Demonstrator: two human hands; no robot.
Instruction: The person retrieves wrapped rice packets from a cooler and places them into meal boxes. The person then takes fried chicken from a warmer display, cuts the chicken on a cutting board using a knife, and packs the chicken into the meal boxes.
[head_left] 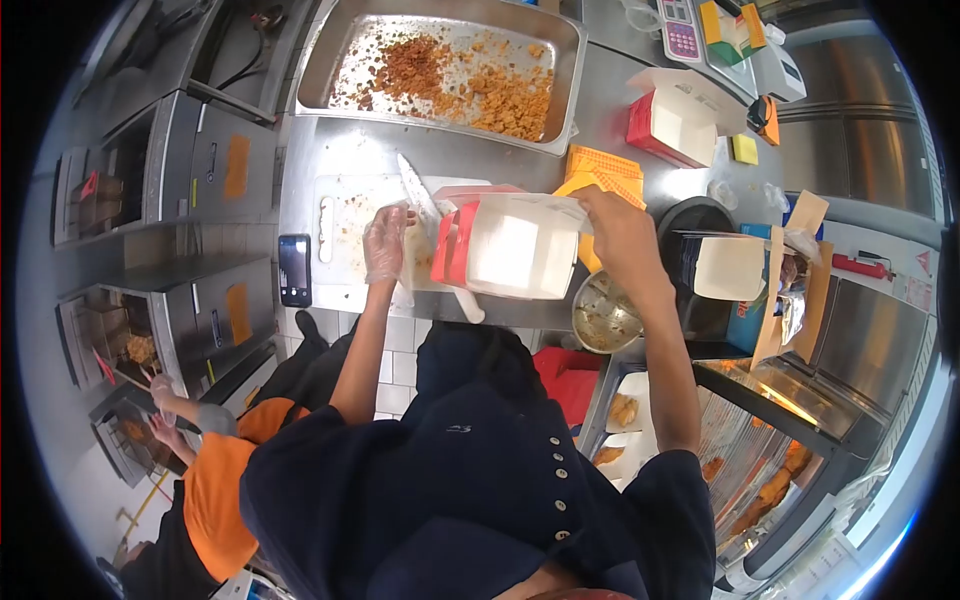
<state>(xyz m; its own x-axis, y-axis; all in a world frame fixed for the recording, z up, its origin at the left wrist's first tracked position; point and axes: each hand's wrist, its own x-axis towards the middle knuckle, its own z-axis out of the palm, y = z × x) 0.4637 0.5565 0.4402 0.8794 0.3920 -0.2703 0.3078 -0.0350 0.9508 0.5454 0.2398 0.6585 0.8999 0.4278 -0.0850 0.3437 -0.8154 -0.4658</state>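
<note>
A red-and-white cardboard food box (522, 248), its flaps raised and its white inside showing, is over the front of the steel table. My right hand (622, 235), bare, pinches the upper right flap of this box. My left hand (388, 243) wears a clear plastic glove and is just left of the box, fingers loosely curled with nothing visible in them. Beneath the box lies a knife (416, 188), with its blade and pale handle showing on either side. A white cutting board (340, 205) with crumbs is under my left hand.
A steel tray (440, 120) of chopped brown food sits at the back. Yellow paper packets (605, 170), another red-and-white box (672, 128) and a metal bowl (607, 312) are rightward. A phone (295, 270) lies at left. A co-worker in orange (215, 500) works beside the fryers.
</note>
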